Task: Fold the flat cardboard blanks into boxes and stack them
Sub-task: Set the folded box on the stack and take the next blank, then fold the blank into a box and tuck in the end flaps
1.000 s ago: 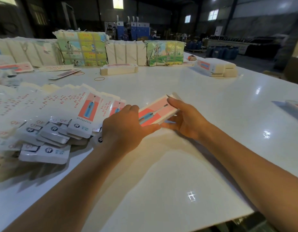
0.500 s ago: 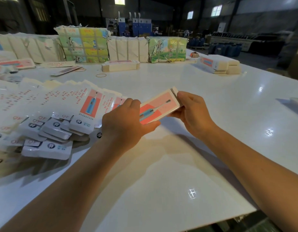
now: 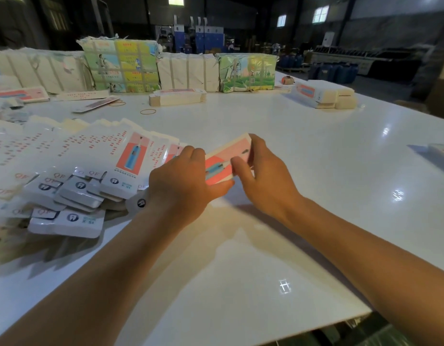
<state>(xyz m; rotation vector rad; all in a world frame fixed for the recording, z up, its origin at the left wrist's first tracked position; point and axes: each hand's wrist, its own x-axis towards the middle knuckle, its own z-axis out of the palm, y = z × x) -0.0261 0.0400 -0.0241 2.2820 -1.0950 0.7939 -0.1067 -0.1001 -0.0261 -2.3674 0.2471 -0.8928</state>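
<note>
Box [image 3: 227, 163] is gripped at both ends, left hand [image 3: 183, 181] and right hand [image 3: 263, 178] each curled round it, just right of the blanks [image 3: 73, 176]. A flap may be creased if squeezed unevenly, or the heap nudged by the left wrist. Counted: one box held, two hands, one fanned heap, its sheets too overlapped to number.

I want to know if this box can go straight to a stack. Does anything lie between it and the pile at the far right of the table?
Nothing visible does. The box, held by the left hand and right hand, faces bare table up to the far-right pile.
</note>
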